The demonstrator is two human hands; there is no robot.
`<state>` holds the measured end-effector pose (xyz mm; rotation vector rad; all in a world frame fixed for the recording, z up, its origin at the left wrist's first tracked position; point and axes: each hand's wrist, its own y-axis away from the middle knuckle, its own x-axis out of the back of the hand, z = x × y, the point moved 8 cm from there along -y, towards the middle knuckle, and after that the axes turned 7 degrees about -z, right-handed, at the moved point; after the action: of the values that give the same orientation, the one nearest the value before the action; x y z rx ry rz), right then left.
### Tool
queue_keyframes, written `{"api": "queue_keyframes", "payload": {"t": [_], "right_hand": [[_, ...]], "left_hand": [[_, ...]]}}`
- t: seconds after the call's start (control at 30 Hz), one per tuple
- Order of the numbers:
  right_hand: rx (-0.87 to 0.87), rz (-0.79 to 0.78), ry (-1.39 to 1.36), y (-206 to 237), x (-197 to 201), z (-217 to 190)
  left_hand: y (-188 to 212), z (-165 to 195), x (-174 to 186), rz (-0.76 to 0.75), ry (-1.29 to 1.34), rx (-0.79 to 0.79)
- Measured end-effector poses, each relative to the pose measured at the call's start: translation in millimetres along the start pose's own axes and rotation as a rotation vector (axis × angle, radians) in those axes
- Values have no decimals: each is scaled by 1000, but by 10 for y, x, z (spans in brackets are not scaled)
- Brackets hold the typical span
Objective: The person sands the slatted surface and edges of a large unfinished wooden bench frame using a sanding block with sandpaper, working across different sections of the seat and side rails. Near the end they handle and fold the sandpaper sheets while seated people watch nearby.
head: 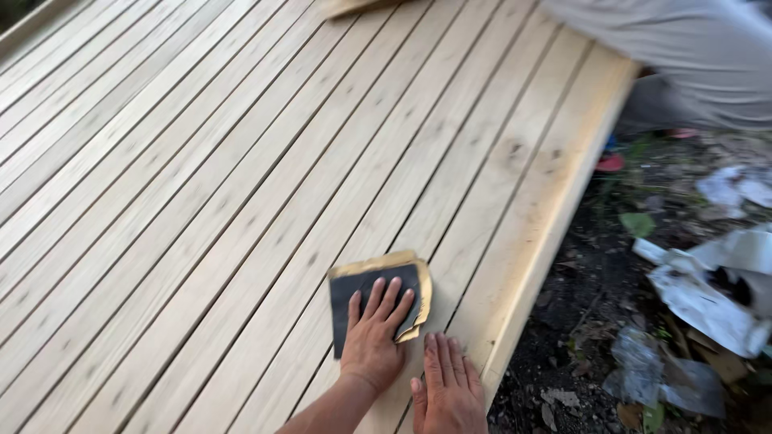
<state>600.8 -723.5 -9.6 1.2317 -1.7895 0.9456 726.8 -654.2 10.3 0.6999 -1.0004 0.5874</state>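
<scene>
My left hand (pixel 371 341) lies flat, fingers spread, on a folded sheet of sandpaper (pixel 354 283) with a dark grit face and a tan backing. It presses the sheet against the pale slatted wooden surface (pixel 241 185). My right hand (pixel 447 390) rests palm down on the bare planks just right of the left wrist and holds nothing. Both hands are near the right edge board (pixel 547 209) of the wooden surface.
Another person in grey clothing (pixel 700 56) bends over the far right corner of the planks. Past the right edge is dirt ground with torn white paper and plastic scraps (pixel 708 297), leaves and a red object (pixel 611 163).
</scene>
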Motion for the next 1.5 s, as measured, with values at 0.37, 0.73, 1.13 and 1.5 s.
{"api": "queue_keyframes", "payload": {"t": [0.37, 0.73, 1.13, 1.5], "right_hand": [[-421, 454, -384, 687, 507, 76], [-708, 703, -620, 834, 208, 271], [-722, 645, -376, 768, 164, 540], [-472, 790, -313, 530, 108, 565]], "left_hand": [[974, -542, -760, 25, -122, -571], [1417, -380, -1603, 459, -221, -996], [-186, 736, -747, -105, -217, -743], [-825, 933, -746, -57, -82, -708]]}}
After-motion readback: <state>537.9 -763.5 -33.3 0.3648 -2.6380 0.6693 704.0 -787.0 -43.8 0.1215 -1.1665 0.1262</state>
